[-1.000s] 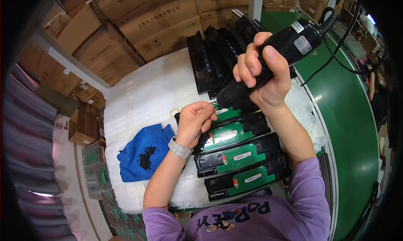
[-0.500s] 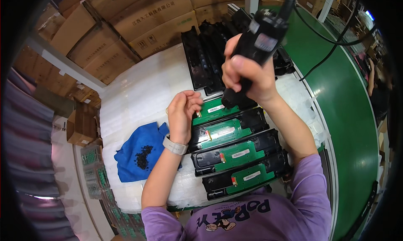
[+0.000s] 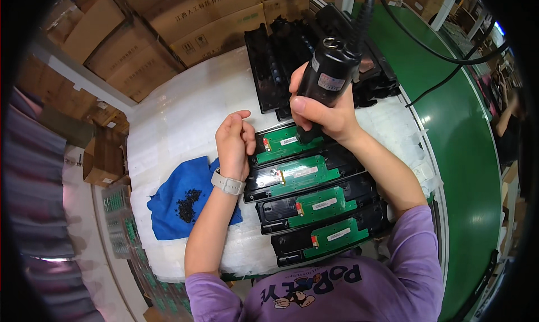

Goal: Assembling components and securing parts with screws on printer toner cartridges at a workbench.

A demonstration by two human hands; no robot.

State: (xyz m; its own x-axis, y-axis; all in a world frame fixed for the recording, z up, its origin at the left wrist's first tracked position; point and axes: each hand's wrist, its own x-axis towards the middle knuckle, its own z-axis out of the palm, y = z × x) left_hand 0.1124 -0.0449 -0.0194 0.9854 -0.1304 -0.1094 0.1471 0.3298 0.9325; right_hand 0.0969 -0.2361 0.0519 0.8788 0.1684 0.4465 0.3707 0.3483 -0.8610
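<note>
A black corded electric screwdriver [image 3: 330, 78] is in the grip of my right hand [image 3: 328, 114], its lower end over the green circuit board [image 3: 282, 142] of the farthest black panel in the row. That hand hides part of the board's right side. My left hand [image 3: 234, 139] is at the panel's left end with its fingers curled in; whatever they may hold is hidden. Nearer to me lie more black housing panels, each with a green circuit board [image 3: 297, 173], [image 3: 323, 204], [image 3: 339, 234]. A heap of small black screws [image 3: 188, 205] rests on a blue cloth [image 3: 165, 209] to the left.
More black housings [image 3: 264, 69] are stacked at the far side of the white-covered table [image 3: 174, 120]. Cartons [image 3: 208, 19] stand behind it. To the right runs a green surface [image 3: 469, 181], with a black cable [image 3: 438, 55] hanging above. Trays of green boards [image 3: 120, 209] stand at the left.
The screwdriver and my right hand have come lower and slightly left, the tool now more upright over the far board. My left hand has shifted a little left, its fingers curling in more.
</note>
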